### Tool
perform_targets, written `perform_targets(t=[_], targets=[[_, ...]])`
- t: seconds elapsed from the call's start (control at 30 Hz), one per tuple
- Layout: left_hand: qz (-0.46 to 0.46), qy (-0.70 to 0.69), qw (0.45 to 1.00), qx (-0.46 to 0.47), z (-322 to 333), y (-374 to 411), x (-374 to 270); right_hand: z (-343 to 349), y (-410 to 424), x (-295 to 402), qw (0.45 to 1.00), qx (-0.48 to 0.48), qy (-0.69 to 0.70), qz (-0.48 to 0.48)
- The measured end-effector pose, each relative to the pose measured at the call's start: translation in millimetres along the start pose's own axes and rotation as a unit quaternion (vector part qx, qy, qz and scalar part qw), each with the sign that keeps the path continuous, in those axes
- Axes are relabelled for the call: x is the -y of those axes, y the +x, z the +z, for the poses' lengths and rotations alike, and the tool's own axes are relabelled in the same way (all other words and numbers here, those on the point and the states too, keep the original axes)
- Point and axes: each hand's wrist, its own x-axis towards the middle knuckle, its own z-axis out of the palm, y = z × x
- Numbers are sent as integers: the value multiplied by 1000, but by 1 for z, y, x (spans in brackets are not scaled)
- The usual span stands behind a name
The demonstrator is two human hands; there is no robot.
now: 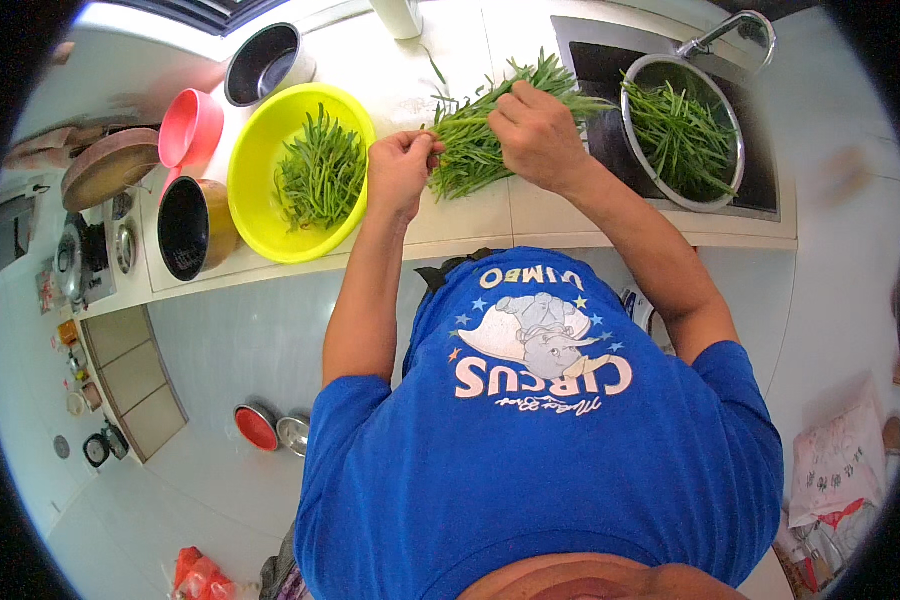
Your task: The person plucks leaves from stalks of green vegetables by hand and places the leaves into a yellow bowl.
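A pile of long leafy green vegetable stalks [469, 154] lies on the pale countertop. My left hand [401, 169] pinches the end of a green stalk between thumb and fingers at the pile's left side. Over the pile, my right hand [536, 135] is closed on the same stalk or others, with leafy tips showing to its right. A yellow plastic basin [251, 176] with cut or picked greens [322, 176] stands left of my left hand. Right of my right hand, a round metal-rimmed bowl [739, 150] full of greens [679, 135] sits at the sink.
The sink [607, 67] has a chrome faucet [720, 34]. Two dark-lined pots [304, 64] [221, 225] and a pink plastic dipper [191, 127] stand left of the basin. The counter's front edge [450, 251] runs before my body. Bowls [256, 427] are low down at left.
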Motion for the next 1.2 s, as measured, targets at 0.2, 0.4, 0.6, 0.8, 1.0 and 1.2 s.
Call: perform_targets(t=[0.2,0.4,0.6,0.8,1.0,1.2], targets=[[-5,-176,984,8,-30,10,5,-33,-27,-33,996,-2,-64,57],[55,-204,975,-69,-81,13,-17,-110,-93,-119,961,4,-252,113],[149,327,877,-320,-136,16,-8,-105,-207,-203,864,180,-327,338],[298,461,813,-191,-63,12,8,-42,-205,-121,915,166,-35,366],[148,640,754,-6,-5,71,57,28,-119,-13,971,136,144,130],[47,684,726,-47,5,89,68,63,-93,18,978,146,137,61]])
